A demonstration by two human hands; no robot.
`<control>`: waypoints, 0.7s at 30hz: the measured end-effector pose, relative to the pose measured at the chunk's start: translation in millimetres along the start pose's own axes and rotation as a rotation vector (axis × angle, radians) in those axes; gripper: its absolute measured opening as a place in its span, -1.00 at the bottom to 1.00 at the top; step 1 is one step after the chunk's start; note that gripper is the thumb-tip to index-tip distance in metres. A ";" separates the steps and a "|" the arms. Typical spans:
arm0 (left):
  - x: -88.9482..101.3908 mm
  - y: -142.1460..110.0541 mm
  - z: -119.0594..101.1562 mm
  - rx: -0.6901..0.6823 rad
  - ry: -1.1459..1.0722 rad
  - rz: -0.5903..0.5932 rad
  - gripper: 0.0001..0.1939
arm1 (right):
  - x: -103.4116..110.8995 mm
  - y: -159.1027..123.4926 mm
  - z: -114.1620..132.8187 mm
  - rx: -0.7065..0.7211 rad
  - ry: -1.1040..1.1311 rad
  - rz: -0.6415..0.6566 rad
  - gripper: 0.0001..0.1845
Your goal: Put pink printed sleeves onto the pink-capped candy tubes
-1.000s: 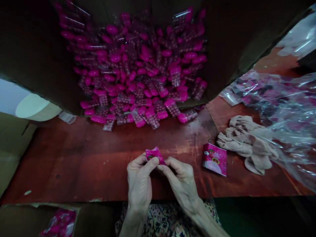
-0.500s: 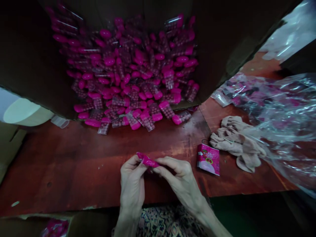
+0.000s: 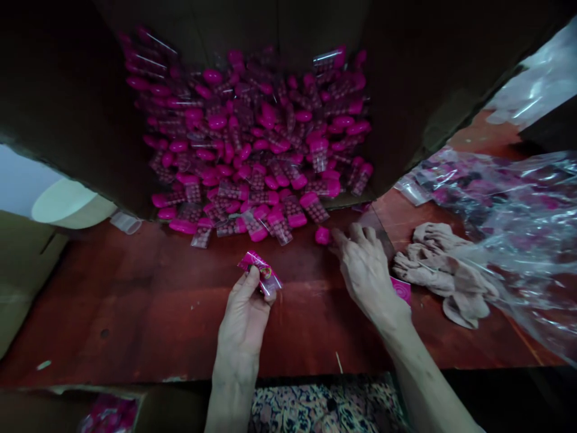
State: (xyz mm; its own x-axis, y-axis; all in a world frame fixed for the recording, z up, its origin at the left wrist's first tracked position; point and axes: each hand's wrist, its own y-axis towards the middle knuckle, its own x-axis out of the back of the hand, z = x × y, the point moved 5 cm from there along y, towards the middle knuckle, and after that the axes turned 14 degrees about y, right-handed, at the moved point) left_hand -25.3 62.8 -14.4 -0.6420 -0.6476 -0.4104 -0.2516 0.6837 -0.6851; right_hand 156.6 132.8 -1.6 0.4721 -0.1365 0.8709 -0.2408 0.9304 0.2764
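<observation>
My left hand pinches a small pink printed plastic sleeve between thumb and fingers, raised above the red table. Farther right, my right hand reaches forward, palm down. Its fingertips close on a small pink-capped bottle; the cap shows left of the fingers, while the body is hidden behind them. Many similar clear bottles with pink caps and small round beads inside spill from a dark cardboard box. Partly covered by my right wrist is a pink printed packet.
A crumpled beige cloth lies right of my right hand, against a large clear plastic bag of pink pieces. At the left stand a pale round bowl and a clear little container. Pink items fill an opening below the table's front edge.
My right hand has left the pink sleeve and moved forward and right to a bottle at the pile's edge. My left hand keeps the sleeve, now more spread out. The view has shifted slightly.
</observation>
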 end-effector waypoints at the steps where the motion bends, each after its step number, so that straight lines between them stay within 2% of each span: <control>1: 0.5 1.6 -1.4 -0.002 -0.018 -0.012 -0.85 | -0.3 -4.9 5.2 0.012 0.033 -0.006 -0.69; 4: 3.3 6.3 -5.0 -0.007 -0.067 -0.044 -0.87 | 2.3 -20.1 23.2 0.019 0.228 -0.079 -0.76; 7: 4.8 9.2 -7.6 -0.027 -0.108 -0.053 -0.89 | 4.6 -34.5 41.5 -0.085 0.485 -0.110 -0.86; 10: 2.7 8.1 -8.7 -0.068 -0.133 -0.051 -0.90 | 8.7 -46.0 63.5 -0.186 0.598 -0.145 -0.86; 15: -9.8 0.8 -0.4 -0.064 -0.069 0.001 -0.84 | 14.0 -52.0 91.3 -0.114 0.634 -0.321 -0.85; 21: -16.2 1.1 13.3 -0.042 -0.048 0.037 -0.90 | 8.4 -53.5 89.5 -0.103 0.598 -0.367 -0.81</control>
State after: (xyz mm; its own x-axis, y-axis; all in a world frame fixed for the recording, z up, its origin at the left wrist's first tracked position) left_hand -5.5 69.6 -16.5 -0.6165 -0.6363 -0.4637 -0.2595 0.7203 -0.6433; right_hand 97.6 51.5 27.3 0.8992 -0.2646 0.3486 0.0904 0.8917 0.4435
